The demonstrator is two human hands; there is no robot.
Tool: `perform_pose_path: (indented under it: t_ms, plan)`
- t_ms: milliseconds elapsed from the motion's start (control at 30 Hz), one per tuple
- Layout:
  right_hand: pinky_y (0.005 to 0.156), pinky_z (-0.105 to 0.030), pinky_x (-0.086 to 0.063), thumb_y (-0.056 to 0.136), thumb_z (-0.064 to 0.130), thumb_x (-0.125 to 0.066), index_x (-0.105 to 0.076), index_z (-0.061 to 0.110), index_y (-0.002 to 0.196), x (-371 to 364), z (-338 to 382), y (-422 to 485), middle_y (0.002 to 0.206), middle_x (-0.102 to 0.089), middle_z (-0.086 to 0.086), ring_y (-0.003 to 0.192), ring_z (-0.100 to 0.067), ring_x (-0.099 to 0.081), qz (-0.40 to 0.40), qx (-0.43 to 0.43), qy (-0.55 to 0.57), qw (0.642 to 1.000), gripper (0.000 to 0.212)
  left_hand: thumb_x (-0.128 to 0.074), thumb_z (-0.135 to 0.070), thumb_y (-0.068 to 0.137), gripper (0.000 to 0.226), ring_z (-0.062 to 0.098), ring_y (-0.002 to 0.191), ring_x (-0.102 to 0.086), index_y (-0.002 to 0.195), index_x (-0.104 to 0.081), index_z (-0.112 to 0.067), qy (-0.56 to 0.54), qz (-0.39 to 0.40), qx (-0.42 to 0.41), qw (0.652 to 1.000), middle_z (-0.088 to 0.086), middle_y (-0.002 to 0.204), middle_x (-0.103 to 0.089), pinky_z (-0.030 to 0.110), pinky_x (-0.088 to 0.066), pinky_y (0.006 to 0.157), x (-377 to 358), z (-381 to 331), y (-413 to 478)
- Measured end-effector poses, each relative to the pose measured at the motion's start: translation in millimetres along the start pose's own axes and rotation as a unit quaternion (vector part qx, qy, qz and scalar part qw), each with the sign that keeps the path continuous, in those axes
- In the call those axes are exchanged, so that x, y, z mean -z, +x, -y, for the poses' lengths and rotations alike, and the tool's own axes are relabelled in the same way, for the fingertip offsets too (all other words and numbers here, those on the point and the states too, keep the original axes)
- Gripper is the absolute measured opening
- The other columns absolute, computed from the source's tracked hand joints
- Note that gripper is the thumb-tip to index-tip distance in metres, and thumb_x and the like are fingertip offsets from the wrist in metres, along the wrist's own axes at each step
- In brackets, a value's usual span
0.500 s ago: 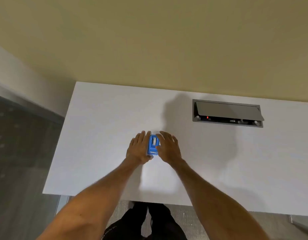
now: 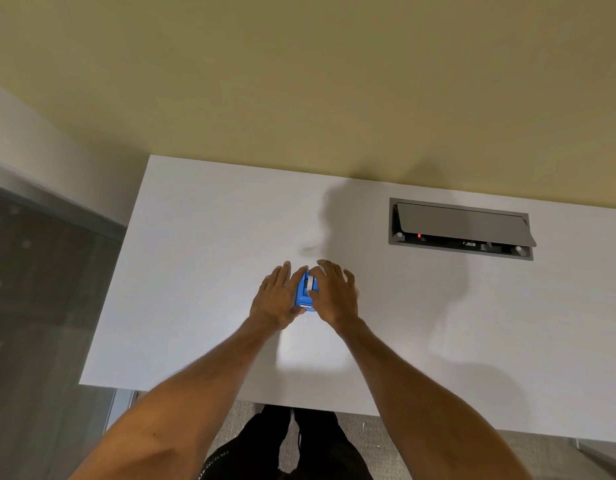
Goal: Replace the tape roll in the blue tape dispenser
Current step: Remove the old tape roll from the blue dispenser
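Observation:
The blue tape dispenser (image 2: 304, 295) stands on the white table (image 2: 202, 271), squeezed between my two hands. A pale tape roll (image 2: 312, 283) shows in its top opening. My left hand (image 2: 277, 299) presses against its left side, fingers stretched forward. My right hand (image 2: 334, 294) covers its right side, with the thumb resting on the roll. Most of the dispenser's sides are hidden by my palms.
A grey cable box (image 2: 460, 228) with its lid tilted open is set into the table at the back right. The table's left edge (image 2: 105, 306) drops to a dark floor. A beige wall rises behind the table.
Both hands have closed in slightly on the dispenser; the right thumb now lies over the roll. The dispenser has hardly moved.

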State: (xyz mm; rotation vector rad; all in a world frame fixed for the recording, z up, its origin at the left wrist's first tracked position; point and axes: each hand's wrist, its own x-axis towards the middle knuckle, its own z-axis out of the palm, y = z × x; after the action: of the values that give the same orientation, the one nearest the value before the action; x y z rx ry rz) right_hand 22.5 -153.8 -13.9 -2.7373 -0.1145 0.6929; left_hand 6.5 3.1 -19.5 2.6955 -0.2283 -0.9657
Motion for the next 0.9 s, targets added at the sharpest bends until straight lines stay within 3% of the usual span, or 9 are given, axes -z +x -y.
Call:
perform_pose_path:
  t_ms: [333,900]
  plan:
    - [0.128,-0.04,-0.029,0.099,0.036,-0.071,-0.051,0.022,0.143,0.5,0.2,3.2,0.151,-0.052,0.002,0.142,-0.017,-0.051,-0.023,0.01,0.002,1.0,0.05,-0.064,-0.053,0.102,0.096,0.034,0.17,-0.006,0.173,-0.006,-0.023,0.02,0.004,-0.004,1.0,0.013,0.182,-0.003,0.047,-0.015,0.14,-1.9,2.4,4.5]
    - [0.125,-0.039,-0.034,0.103,0.036,-0.062,-0.052,0.028,0.142,0.4,-3.4,-4.0,0.159,-0.044,0.004,0.144,-0.016,-0.048,-0.045,0.001,0.04,0.998,0.041,-0.063,-0.053,0.102,0.096,0.035,0.17,-0.004,0.172,-0.004,-0.024,0.02,0.006,-0.002,1.0,0.014,0.182,-0.003,0.048,-0.014,0.14,-4.6,5.6,6.3]
